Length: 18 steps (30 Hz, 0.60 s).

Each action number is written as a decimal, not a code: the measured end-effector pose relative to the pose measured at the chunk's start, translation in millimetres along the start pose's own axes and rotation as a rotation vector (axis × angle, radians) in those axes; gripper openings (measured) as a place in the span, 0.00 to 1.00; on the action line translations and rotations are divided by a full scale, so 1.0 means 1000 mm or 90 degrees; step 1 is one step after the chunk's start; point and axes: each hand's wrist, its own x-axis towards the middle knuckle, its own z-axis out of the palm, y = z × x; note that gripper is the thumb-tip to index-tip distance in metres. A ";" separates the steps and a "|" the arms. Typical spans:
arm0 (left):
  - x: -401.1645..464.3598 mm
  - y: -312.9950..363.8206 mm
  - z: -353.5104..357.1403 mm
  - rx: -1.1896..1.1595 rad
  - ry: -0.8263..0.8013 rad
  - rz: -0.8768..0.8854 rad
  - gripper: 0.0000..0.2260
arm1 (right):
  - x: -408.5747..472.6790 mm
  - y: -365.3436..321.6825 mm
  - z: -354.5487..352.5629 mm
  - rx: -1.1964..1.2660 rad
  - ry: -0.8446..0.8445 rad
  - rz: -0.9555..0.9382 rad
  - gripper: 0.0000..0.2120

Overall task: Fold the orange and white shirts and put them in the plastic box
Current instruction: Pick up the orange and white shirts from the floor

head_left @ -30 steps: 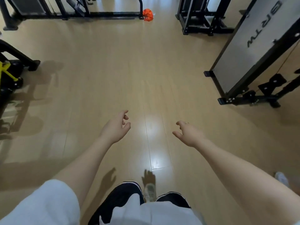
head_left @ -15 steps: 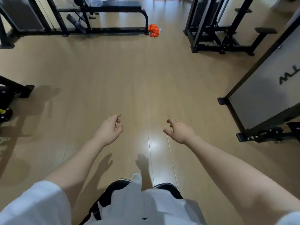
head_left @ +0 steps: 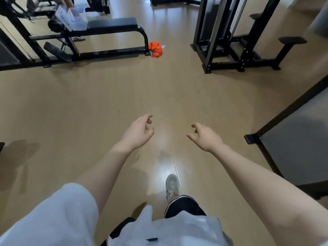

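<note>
Walking across the tan wooden floor (head_left: pixel 106 96), the person has closed on the black padded weight bench (head_left: pixel 111 25) at upper left, which half a second ago sat farther up the frame. On it stands the clear plastic box (head_left: pixel 74 19). A crumpled orange and white shirt bundle (head_left: pixel 155 49) lies on the floor at the bench's foot, now larger, still well out of reach. Left hand (head_left: pixel 136 134) and right hand (head_left: pixel 205 137) hang forward, fingers loosely curled, holding nothing; pickup is next.
</note>
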 end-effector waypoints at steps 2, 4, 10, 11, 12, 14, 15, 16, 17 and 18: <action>0.062 0.006 -0.008 -0.003 -0.007 -0.029 0.21 | 0.058 0.004 -0.031 -0.011 -0.013 -0.005 0.25; 0.117 0.007 -0.021 -0.018 0.006 -0.055 0.21 | 0.114 0.002 -0.059 -0.022 -0.025 -0.018 0.25; 0.260 -0.027 -0.057 -0.094 0.104 -0.169 0.19 | 0.275 -0.027 -0.113 -0.040 -0.066 -0.093 0.25; 0.284 -0.036 -0.060 -0.094 0.110 -0.181 0.19 | 0.303 -0.033 -0.118 -0.046 -0.069 -0.108 0.25; 0.310 -0.047 -0.063 -0.092 0.111 -0.188 0.19 | 0.332 -0.038 -0.124 -0.052 -0.070 -0.123 0.25; 0.369 -0.065 -0.066 -0.087 0.109 -0.199 0.20 | 0.397 -0.046 -0.135 -0.060 -0.066 -0.145 0.25; 0.401 -0.074 -0.067 -0.088 0.107 -0.202 0.20 | 0.431 -0.050 -0.141 -0.062 -0.064 -0.152 0.25; 0.435 -0.083 -0.070 -0.089 0.108 -0.203 0.20 | 0.466 -0.053 -0.147 -0.062 -0.063 -0.154 0.25; 0.470 -0.090 -0.074 -0.089 0.110 -0.203 0.20 | 0.500 -0.057 -0.155 -0.064 -0.065 -0.151 0.25; 0.506 -0.095 -0.079 -0.089 0.107 -0.205 0.20 | 0.533 -0.061 -0.165 -0.062 -0.071 -0.148 0.25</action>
